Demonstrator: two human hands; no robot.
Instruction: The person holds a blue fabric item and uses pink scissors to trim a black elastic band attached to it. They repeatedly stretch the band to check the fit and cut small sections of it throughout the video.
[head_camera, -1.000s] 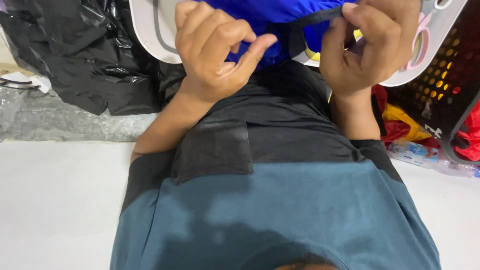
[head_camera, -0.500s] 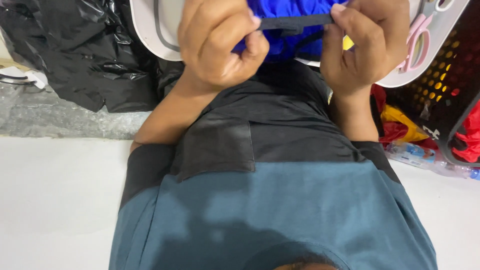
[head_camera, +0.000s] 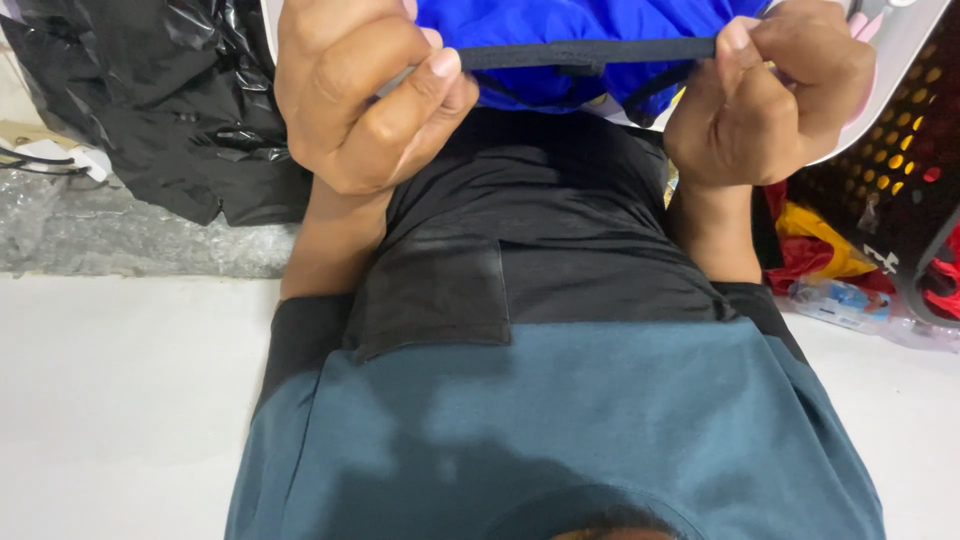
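Black strap (head_camera: 585, 52), thin and flat, pulled taut across the top of the view between both hands, in front of bright blue fabric (head_camera: 560, 25) that looks smooth and slightly glossy. Left hand (head_camera: 365, 95) closed in a loose fist, thumb pressing the strap's end against the curled forefinger. Right hand (head_camera: 770, 95) likewise pinched shut on the other end, thumb on top, knuckles turned outward. Hands held well apart, level with each other. A second dark loop hanging slack just below the strap near the right hand.

Probably best kept under even tension, both pinches firm near the ends, so that no twist creeps in; a narrow band like this likely slips easily through dry fingers.

Below, a shirt (head_camera: 560, 430) in matte teal with a black upper panel and a square chest pocket. Crinkled, shiny black plastic sheeting (head_camera: 170, 110) at left on a pale floor (head_camera: 110, 400). Dark perforated basket (head_camera: 900, 150) at right, red and yellow cloth beside it.
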